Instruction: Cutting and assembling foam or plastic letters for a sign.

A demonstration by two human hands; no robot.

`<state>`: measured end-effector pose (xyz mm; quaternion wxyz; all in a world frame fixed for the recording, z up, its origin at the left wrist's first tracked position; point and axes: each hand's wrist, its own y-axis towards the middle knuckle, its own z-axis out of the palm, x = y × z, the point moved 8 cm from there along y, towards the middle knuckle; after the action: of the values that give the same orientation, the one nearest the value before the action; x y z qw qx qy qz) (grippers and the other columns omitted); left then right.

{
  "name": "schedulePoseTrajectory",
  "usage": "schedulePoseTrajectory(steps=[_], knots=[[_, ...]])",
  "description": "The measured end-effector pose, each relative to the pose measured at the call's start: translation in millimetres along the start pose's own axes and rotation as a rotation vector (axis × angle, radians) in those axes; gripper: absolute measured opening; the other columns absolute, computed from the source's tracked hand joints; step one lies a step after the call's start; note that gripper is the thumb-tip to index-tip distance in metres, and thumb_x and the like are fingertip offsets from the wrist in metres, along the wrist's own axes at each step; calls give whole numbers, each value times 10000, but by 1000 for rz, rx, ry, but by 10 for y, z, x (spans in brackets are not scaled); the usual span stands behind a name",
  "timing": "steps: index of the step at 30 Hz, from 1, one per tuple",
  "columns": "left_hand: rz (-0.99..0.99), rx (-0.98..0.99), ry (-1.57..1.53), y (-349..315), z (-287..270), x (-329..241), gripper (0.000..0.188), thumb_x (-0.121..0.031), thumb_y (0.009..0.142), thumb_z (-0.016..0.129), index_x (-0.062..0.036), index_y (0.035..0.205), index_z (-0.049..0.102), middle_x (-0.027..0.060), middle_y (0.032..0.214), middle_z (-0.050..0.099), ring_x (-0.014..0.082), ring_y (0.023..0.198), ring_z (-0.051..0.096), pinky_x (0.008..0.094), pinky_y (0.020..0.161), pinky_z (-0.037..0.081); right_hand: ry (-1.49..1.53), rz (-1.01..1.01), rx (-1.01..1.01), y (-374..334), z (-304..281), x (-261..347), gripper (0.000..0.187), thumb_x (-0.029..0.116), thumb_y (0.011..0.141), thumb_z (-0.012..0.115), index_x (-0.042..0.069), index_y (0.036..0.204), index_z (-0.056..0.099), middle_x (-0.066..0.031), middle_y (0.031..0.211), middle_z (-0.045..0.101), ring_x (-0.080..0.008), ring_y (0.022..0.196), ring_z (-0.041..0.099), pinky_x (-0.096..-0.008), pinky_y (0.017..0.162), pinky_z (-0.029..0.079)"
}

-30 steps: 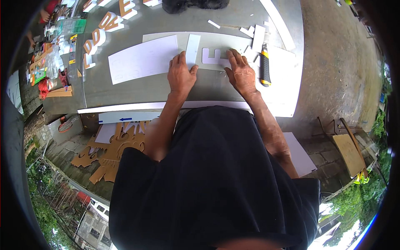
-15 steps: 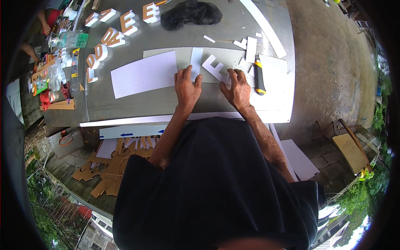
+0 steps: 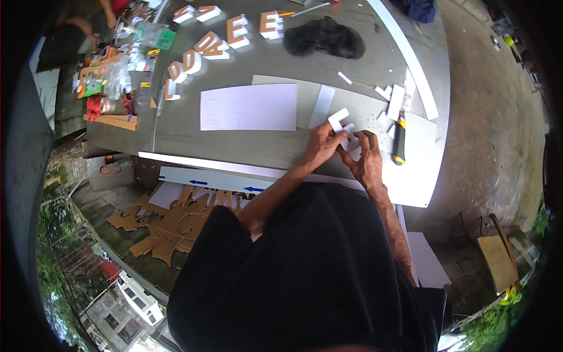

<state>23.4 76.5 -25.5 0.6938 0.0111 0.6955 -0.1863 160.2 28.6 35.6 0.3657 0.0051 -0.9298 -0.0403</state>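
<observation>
A small white cut-out letter (image 3: pixel 338 119), flat and with several arms, is lifted a little off the board. My left hand (image 3: pixel 322 145) pinches it between thumb and fingers. My right hand (image 3: pixel 368 163) is curled at the letter's lower end, which shows between its thumb and fingertips. Beneath both hands lies a pale grey board (image 3: pixel 375 120), with a bluish-white strip (image 3: pixel 322 107) on it just beyond my left hand. To the right of my right hand rests a yellow and black utility knife (image 3: pixel 400 141), beside white offcuts (image 3: pixel 396 101).
A white sheet (image 3: pixel 248 107) with faint outlines lies left of my hands. Brown-faced block letters (image 3: pixel 237 30) and a black cloth bundle (image 3: pixel 324 38) are farther back. Tools and bottles (image 3: pixel 117 82) crowd the left side, near another person's arm (image 3: pixel 82 26). Cut cardboard (image 3: pixel 176 226) lies below the table edge.
My left hand has moved right, off the bluish strip, and taken hold of the white letter, raising it from the board. My right hand now meets it there. The view has shifted.
</observation>
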Motion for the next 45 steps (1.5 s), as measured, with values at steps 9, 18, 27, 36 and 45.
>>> schedulePoseTrajectory(steps=[9, 18, 27, 36, 45], knots=[[36, -62, 133, 3, -131, -138, 321, -193, 945, 704, 18, 1184, 672, 82, 899, 735, 140, 783, 700, 290, 701, 570, -5, -14, 20, 45, 57, 109, 551, 251, 793, 834, 27, 1219, 566, -173, 1180, 580, -363, 1015, 643, -444, 825, 568], [216, -675, 367, 642, -1655, -488, 287, -243, 879, 793, -7, 996, 679, 104, 765, 698, 205, 685, 659, 335, 653, 523, 114, 77, 4, 116, 67, -149, 480, 166, 808, 805, 27, 1209, 581, -172, 1170, 582, -342, 954, 636, -420, 815, 552], [133, -694, 1137, 2068, -3278, -1239, 698, -429, 776, 814, 37, 1224, 551, 238, 1150, 667, 402, 1115, 619, 501, 969, 483, 74, 132, -1, 13, 33, -353, 537, 131, 796, 803, 42, 1259, 547, -180, 1209, 564, -382, 1086, 599, -458, 913, 524], [-231, -545, 1402, 2366, -3187, -1132, 840, -386, 735, 795, 84, 1336, 443, 232, 1149, 710, 374, 1150, 646, 458, 989, 497, -10, 261, -14, 302, -163, -367, 703, 81, 749, 825, 37, 1361, 483, -208, 1216, 507, -386, 1041, 589, -453, 878, 536], [277, -649, 1343, 1478, -2857, -1170, 606, -110, 775, 726, 144, 1288, 526, 232, 862, 730, 392, 770, 727, 425, 761, 592, 183, 417, 33, 356, -39, -729, 668, 98, 725, 859, -8, 1309, 553, -209, 1145, 645, -294, 970, 690, -382, 834, 570]])
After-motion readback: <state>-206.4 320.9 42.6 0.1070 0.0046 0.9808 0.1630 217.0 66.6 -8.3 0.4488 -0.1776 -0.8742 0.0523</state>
